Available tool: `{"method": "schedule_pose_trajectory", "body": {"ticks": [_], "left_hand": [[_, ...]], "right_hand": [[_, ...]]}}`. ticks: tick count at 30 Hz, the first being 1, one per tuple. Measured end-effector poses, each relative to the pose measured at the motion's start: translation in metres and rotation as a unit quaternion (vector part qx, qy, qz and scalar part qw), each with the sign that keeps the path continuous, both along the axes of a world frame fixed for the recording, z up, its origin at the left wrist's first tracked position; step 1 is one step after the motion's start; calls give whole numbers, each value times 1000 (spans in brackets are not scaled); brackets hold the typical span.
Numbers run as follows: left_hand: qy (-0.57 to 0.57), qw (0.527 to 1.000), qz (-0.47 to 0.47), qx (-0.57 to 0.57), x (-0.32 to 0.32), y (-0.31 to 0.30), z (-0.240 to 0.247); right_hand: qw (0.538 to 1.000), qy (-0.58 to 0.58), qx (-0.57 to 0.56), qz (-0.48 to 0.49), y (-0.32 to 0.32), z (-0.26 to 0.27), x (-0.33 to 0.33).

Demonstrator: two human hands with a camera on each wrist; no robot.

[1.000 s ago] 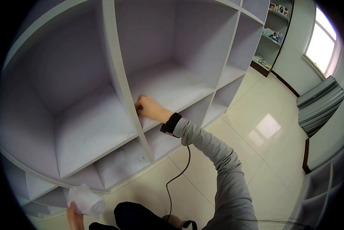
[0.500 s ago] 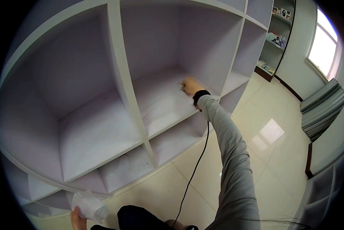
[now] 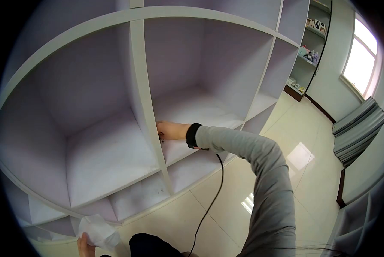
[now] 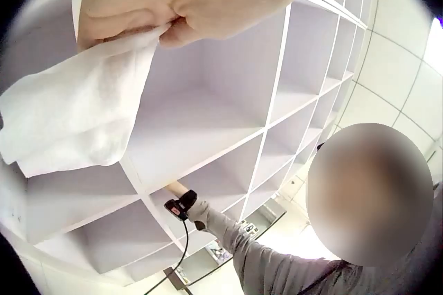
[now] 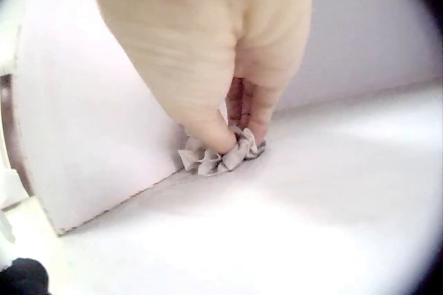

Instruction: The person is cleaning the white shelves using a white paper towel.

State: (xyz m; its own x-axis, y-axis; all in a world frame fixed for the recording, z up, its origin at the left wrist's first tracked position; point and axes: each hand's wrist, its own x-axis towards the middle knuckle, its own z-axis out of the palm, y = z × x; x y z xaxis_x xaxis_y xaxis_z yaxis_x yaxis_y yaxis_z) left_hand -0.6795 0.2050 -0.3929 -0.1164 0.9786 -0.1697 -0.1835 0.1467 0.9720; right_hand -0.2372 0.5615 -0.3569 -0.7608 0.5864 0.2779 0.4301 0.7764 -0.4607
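Observation:
In the head view my right hand (image 3: 173, 130) reaches into a middle compartment, low beside its left divider (image 3: 145, 94). The right wrist view shows the thumb and fingers pinching a crumpled, greyish tissue (image 5: 220, 159). That tissue rests on the compartment floor (image 5: 277, 219), in the corner along the upright panel (image 5: 90, 122). At the lower left, my left hand (image 3: 86, 247) holds a white tissue (image 3: 98, 231). Seen from the left wrist, this tissue (image 4: 83, 112) hangs down from the curled fingers and thumb.
White shelving (image 3: 110, 141) with square compartments fills the left and middle. A black cable (image 3: 208, 210) hangs from the right wrist. Glossy tiles (image 3: 222, 205) cover the floor. A display cabinet (image 3: 308, 58), a window (image 3: 361, 60) and a grey curtain (image 3: 358, 128) stand at the right.
My right hand first went rightward and deeper across the compartment floor, then came back left to the divider. My left hand keeps its tissue at the lower left.

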Motion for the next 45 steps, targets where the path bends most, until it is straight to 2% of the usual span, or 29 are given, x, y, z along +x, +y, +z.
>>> {"method": "schedule_pose_trajectory", "body": {"ticks": [3,5,8,12,13,15,17,19,21,23,24,25,26,28,29,30,31,35,37,38,39,40,41,42,43,44,45], "left_hand": [[2,1000,-1,-3,0,4,5],[9,1000,1,-6,-2,5,9],[23,1000,5,-10,0,6,16],[46,999,7,-13,5,9,26],[48,999,8,-14,8,10,26],[47,999,5,-16,13,12,24],[45,999,-3,-18,19,16,20],[47,999,-15,-19,23,20,21],[48,998,-30,-18,28,23,20],[42,998,-51,-17,29,28,18],[42,997,-55,-17,30,30,17],[35,997,-63,-16,29,31,15],[42,998,-49,-15,37,30,18],[57,998,-23,-14,51,28,24],[56,998,-24,-13,51,27,25],[49,999,-17,-13,49,25,21],[42,999,-14,-11,45,23,19],[21,1000,12,-7,28,12,12],[10,999,39,-2,18,3,4],[4,999,54,-3,15,3,1],[2,998,61,-5,12,-4,1],[0,998,60,-7,11,-5,1],[4,998,56,-11,12,-4,5],[-8,998,58,-14,18,-6,5],[-2,999,40,-5,23,-6,11],[9,1000,23,8,25,-4,17],[-4,1000,19,4,29,-2,10]], "right_hand": [[998,-5,-20,-60,57,-21,-7],[998,11,-17,-63,70,-10,-9],[991,-42,-49,-117,89,4,11],[938,-178,84,-286,118,-8,89],[926,-180,105,-316,151,-37,130],[887,-155,145,-410,109,-30,176],[879,-166,125,-430,74,-15,208],[888,-172,24,-426,35,0,234],[893,-192,28,-406,-2,11,240],[914,-201,129,-327,-21,1,239],[945,-141,151,-255,-39,-12,225],[939,-179,123,-266,-66,7,193],[939,-205,70,-269,-52,-2,195],[979,-97,146,-104,-67,-1,131],[975,-124,137,-123,-65,0,125],[992,-44,76,-94,-57,-3,87],[990,-67,87,-85,-42,-4,70],[993,-12,35,-111,12,-12,35],[987,-51,10,-149,49,-3,41],[986,-64,62,-142,56,-9,45],[964,-50,-30,-260,59,-2,79],[959,-81,106,-249,55,-7,109],[950,-88,192,-231,47,-5,115],[932,-105,88,-337,36,0,163],[890,-116,-19,-440,24,3,208],[873,-166,102,-447,12,2,211],[874,-235,100,-415,-7,1,256]]}}
